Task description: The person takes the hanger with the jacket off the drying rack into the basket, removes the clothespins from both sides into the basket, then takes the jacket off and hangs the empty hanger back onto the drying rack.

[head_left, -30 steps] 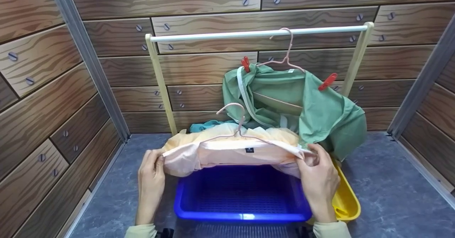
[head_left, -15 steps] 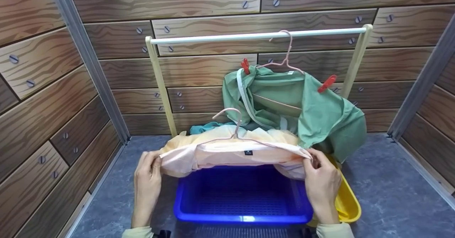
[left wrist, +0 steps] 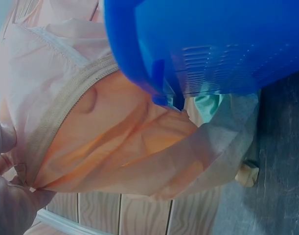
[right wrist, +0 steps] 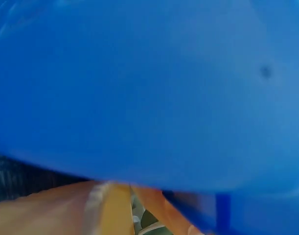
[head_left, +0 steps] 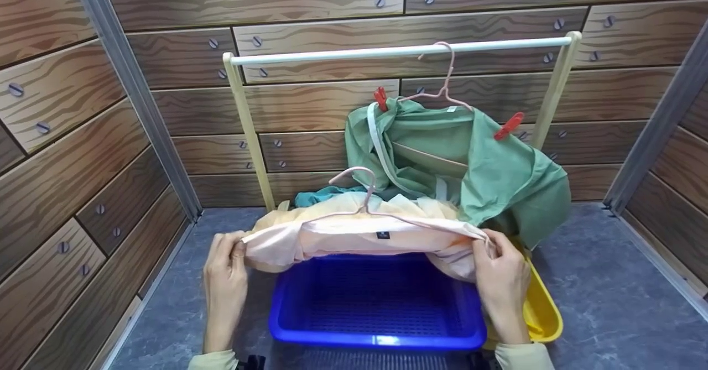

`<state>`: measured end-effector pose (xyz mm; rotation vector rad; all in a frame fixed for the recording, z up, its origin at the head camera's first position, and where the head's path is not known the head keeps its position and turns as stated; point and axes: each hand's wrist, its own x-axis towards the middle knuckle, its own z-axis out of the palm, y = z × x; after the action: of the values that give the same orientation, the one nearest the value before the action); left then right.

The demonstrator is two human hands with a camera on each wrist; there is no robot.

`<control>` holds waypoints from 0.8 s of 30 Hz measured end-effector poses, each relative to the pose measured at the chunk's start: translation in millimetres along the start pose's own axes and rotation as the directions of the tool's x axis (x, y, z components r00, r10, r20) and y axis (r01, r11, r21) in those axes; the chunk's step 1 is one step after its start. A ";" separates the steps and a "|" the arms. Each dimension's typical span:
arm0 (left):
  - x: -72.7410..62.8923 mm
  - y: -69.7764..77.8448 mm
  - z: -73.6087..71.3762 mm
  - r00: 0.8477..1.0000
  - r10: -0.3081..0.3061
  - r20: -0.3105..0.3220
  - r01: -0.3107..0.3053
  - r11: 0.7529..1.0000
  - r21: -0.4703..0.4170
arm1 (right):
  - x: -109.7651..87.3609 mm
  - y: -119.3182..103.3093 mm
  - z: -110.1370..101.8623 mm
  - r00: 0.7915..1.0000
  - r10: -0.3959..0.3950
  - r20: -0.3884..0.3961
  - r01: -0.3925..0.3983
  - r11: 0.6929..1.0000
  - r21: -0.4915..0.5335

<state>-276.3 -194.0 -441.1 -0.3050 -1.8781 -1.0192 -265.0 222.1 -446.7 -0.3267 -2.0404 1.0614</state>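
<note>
A pale peach zip jacket (head_left: 343, 244) is stretched over the far part of a blue basket (head_left: 376, 340). A pink hanger (head_left: 369, 194) sits in its neckline, hook pointing up. My left hand (head_left: 225, 281) pinches the jacket's edge at the left. At the right, my right hand (head_left: 502, 287) pinches the other end between thumb and fingers. The left wrist view shows the jacket's zipper (left wrist: 66, 105) and orange-tinted inside, with part of my left hand (left wrist: 12, 196) at the edge. In the right wrist view, the basket (right wrist: 154, 98) hides most of the work.
Behind stands a rack with a white rail (head_left: 332, 57). A green garment (head_left: 503, 176) hangs there on another pink hanger (head_left: 447, 82), with red clothespins (head_left: 509, 126) on it. Teal cloth (head_left: 323, 196) lies behind the jacket. A yellow container (head_left: 547, 328) stands right of the basket.
My left hand has moved slightly left with its edge of the jacket. My right hand has shifted slightly right, its grip nearer the edge. The jacket's hanger has moved a little left.
</note>
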 end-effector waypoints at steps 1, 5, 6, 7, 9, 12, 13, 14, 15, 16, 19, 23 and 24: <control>-0.1 -0.5 0.3 1.000 -0.006 0.004 0.006 1.000 0.001 | 0.9 0.0 -0.2 1.000 -0.004 0.001 0.004 1.000 0.013; -0.4 -3.4 1.0 1.000 -0.009 0.005 0.009 1.000 -0.005 | 3.9 -0.1 -2.1 1.000 -0.018 0.001 0.018 0.999 0.032; -0.3 -4.1 0.9 1.000 -0.004 0.002 0.004 1.000 -0.010 | 4.4 -0.2 -2.8 1.000 -0.014 0.005 0.014 0.999 0.032; -0.2 -4.9 0.8 1.000 0.001 0.000 -0.001 1.000 -0.017 | 5.0 -0.2 -3.6 1.000 -0.009 0.009 0.008 1.000 0.030; 0.4 -6.0 0.3 1.000 0.012 -0.005 -0.012 1.000 -0.029 | 6.2 -0.4 -5.2 1.000 0.003 0.015 -0.004 1.000 0.031; 1.9 -6.8 -1.1 1.000 0.019 -0.004 -0.019 0.999 -0.039 | 8.3 -1.0 -7.8 0.999 0.019 0.033 -0.021 0.998 0.066; 2.5 -6.9 -1.7 1.000 0.018 -0.004 -0.018 0.999 -0.039 | 8.9 -1.2 -8.7 0.999 0.013 0.036 -0.016 0.996 0.085; 2.8 -7.1 -2.4 1.000 0.018 -0.004 -0.018 0.999 -0.035 | 9.4 -1.3 -9.5 0.999 0.000 0.037 -0.003 0.995 0.098; 3.1 -7.2 -3.2 1.000 0.017 -0.005 -0.017 0.999 -0.033 | 9.5 -1.4 -10.4 0.999 -0.019 0.036 0.015 0.994 0.107; 3.4 -7.3 -4.1 1.000 0.014 -0.005 -0.014 0.999 -0.031 | 9.5 -1.5 -11.3 0.998 -0.044 0.035 0.039 0.992 0.117; 3.8 -7.5 -6.6 1.000 0.005 -0.003 -0.005 1.000 -0.028 | 8.8 -1.2 -13.6 0.988 -0.156 0.001 0.155 0.982 0.110; 4.1 -8.3 -9.4 1.000 -0.012 0.009 0.012 0.999 -0.038 | 8.3 -0.6 -17.3 0.948 -0.311 -0.072 0.317 0.943 0.103; 4.1 -8.9 -9.9 1.000 -0.013 0.010 0.014 0.999 -0.041 | 8.4 -1.0 -18.6 0.937 -0.341 -0.079 0.348 0.929 0.122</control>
<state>-277.5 -207.9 -440.3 -0.3221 -1.8721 -1.0681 -256.4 236.7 -435.2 0.0713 -1.8760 0.9500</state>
